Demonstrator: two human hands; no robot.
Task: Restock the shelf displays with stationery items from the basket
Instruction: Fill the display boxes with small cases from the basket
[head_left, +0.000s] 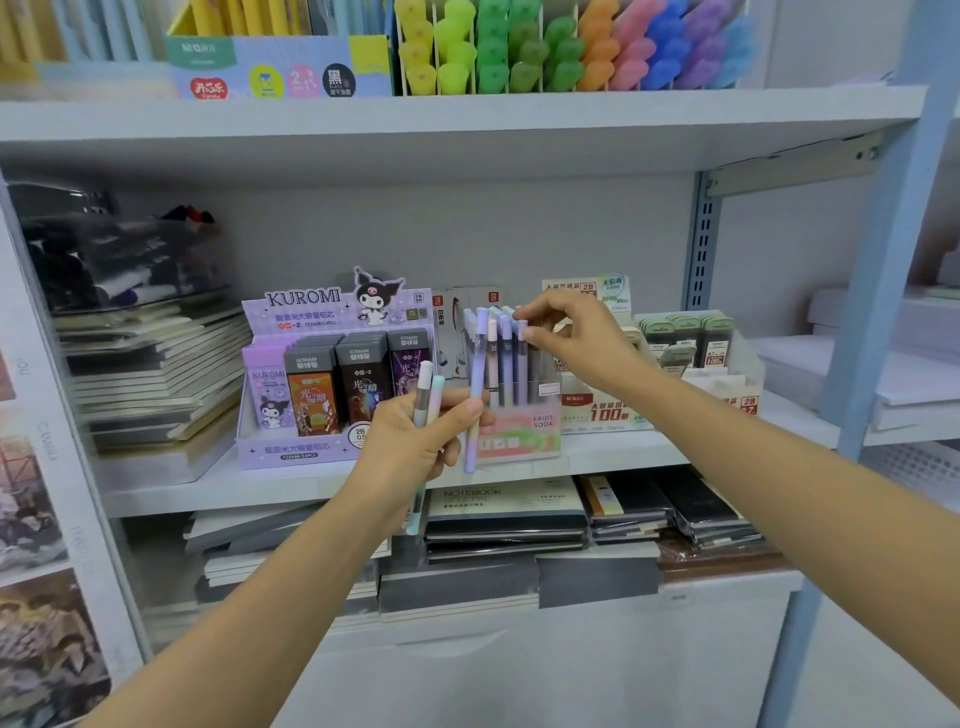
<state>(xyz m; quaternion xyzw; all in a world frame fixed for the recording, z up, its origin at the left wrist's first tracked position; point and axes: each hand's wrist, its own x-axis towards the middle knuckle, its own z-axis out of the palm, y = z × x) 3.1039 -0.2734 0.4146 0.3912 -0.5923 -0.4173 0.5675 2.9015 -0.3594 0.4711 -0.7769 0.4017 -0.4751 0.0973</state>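
My left hand (415, 441) grips three pastel pens (475, 395) upright in front of the middle shelf, a purple one sticking out highest. Just behind stands a clear "Fruit Soda" pen display box (524, 431) with several pastel pens standing in it. My right hand (566, 338) reaches over the box from the right, and its fingertips pinch the top of one pen (522, 338) in the box. The basket is not in view.
A purple Kuromi lead display (332, 374) stands left of the pen box, and lead refill boxes (691, 353) stand to its right. Notebook stacks (156, 374) lie at the far left and on the shelf below (509, 514). Coloured highlighters (566, 47) fill the top shelf.
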